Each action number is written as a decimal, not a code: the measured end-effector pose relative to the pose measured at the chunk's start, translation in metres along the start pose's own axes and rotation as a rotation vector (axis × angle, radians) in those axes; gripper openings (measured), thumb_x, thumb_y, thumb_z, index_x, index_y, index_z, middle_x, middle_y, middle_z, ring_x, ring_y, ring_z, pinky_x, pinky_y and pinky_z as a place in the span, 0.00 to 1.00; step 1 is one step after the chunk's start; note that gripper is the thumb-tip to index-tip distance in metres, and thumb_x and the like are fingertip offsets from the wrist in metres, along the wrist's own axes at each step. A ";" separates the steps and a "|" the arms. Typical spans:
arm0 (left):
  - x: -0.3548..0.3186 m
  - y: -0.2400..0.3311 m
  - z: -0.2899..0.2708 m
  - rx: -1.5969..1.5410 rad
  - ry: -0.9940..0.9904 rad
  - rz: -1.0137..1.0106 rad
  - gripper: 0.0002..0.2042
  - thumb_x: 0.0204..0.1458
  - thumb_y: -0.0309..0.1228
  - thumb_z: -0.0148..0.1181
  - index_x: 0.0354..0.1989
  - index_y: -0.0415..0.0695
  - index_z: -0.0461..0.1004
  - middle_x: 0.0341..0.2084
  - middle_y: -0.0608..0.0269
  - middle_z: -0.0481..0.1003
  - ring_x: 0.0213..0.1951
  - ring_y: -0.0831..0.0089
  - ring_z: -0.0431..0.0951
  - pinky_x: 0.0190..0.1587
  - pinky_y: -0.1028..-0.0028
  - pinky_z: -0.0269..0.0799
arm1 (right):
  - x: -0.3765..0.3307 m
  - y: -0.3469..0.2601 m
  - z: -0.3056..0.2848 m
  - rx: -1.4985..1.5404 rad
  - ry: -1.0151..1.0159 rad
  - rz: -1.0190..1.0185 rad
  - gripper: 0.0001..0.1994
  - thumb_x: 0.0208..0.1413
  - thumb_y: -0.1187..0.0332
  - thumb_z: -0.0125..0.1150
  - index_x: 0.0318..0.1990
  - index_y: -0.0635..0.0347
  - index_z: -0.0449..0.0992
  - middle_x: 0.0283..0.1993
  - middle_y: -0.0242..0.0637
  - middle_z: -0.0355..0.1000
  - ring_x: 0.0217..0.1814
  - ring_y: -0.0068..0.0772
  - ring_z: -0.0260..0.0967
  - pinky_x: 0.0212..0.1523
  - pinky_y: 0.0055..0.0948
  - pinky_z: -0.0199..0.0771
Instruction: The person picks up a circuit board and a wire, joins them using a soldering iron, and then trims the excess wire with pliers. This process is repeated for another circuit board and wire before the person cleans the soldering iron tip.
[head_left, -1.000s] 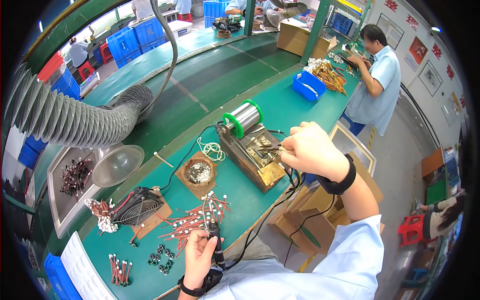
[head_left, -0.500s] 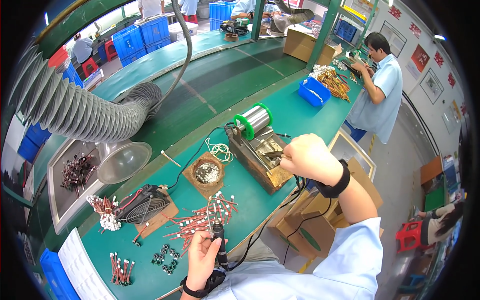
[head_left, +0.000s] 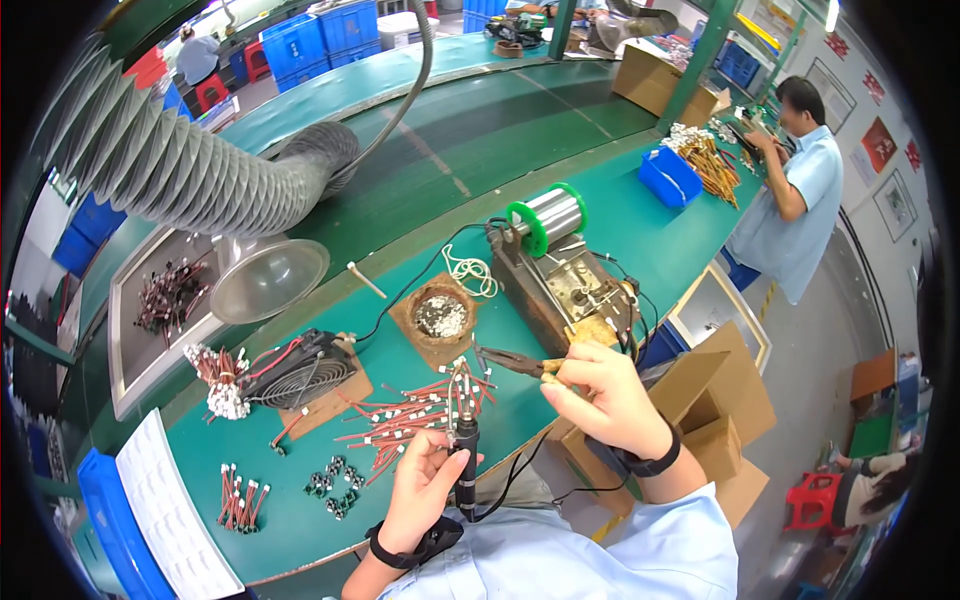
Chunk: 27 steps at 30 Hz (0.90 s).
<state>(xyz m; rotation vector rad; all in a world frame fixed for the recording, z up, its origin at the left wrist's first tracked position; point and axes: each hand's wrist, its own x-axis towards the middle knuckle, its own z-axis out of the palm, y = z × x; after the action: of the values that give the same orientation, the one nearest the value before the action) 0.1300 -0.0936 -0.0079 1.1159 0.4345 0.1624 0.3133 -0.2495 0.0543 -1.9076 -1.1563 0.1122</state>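
Observation:
My left hand (head_left: 422, 492) is wrapped around the black handle of a soldering iron (head_left: 467, 468), held upright with its metal shaft pointing up and a cable trailing below. My right hand (head_left: 612, 402) grips pliers (head_left: 513, 361) with dark jaws and yellowish handles. The jaws point left and sit above and right of the iron's upper end; I cannot make out anything between them. Red-and-white connector wires (head_left: 410, 415) lie spread behind the iron. A solder machine (head_left: 560, 285) with a green-rimmed spool of solder wire (head_left: 548, 220) stands beyond my right hand.
A square block with a round dish (head_left: 440, 316), a small black fan (head_left: 300, 378) and little green parts (head_left: 335, 484) sit on the green bench. A fume hood (head_left: 268, 280) hangs at left. Cardboard boxes (head_left: 715, 400) stand at right; a co-worker (head_left: 795, 190) works farther along.
My right hand has moved left and toward me, bringing the pliers from the solder machine to near the iron's upper end. The whole view has shifted slightly.

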 end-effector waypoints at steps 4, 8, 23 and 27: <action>-0.003 0.000 0.000 -0.020 0.007 -0.009 0.06 0.57 0.20 0.51 0.40 0.38 0.62 0.39 0.58 0.74 0.42 0.73 0.77 0.43 0.76 0.71 | -0.003 0.000 0.018 0.071 0.028 0.031 0.09 0.48 0.72 0.62 0.22 0.63 0.69 0.21 0.35 0.58 0.23 0.30 0.56 0.24 0.27 0.54; -0.005 0.002 0.001 -0.027 0.002 -0.018 0.06 0.57 0.20 0.51 0.40 0.38 0.62 0.39 0.58 0.74 0.42 0.73 0.77 0.43 0.76 0.71 | -0.003 0.002 0.031 0.077 0.044 -0.010 0.09 0.48 0.73 0.62 0.22 0.64 0.69 0.21 0.34 0.56 0.23 0.30 0.55 0.24 0.27 0.53; -0.006 0.003 -0.003 -0.024 0.023 0.014 0.06 0.57 0.20 0.52 0.40 0.38 0.62 0.39 0.58 0.74 0.42 0.72 0.77 0.44 0.76 0.70 | -0.006 0.004 0.031 0.131 0.036 0.046 0.11 0.49 0.72 0.62 0.21 0.64 0.67 0.21 0.33 0.56 0.23 0.27 0.55 0.24 0.27 0.53; -0.007 -0.001 -0.003 0.042 0.017 0.052 0.07 0.57 0.20 0.52 0.40 0.38 0.62 0.39 0.58 0.74 0.41 0.72 0.77 0.44 0.75 0.71 | 0.003 0.000 0.013 0.267 -0.129 0.226 0.12 0.50 0.72 0.61 0.20 0.64 0.67 0.21 0.32 0.56 0.24 0.26 0.55 0.25 0.26 0.54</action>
<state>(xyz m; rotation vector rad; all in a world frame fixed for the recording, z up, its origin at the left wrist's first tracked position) 0.1225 -0.0936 -0.0081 1.1685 0.4261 0.2095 0.3088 -0.2387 0.0477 -1.8038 -0.9517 0.4947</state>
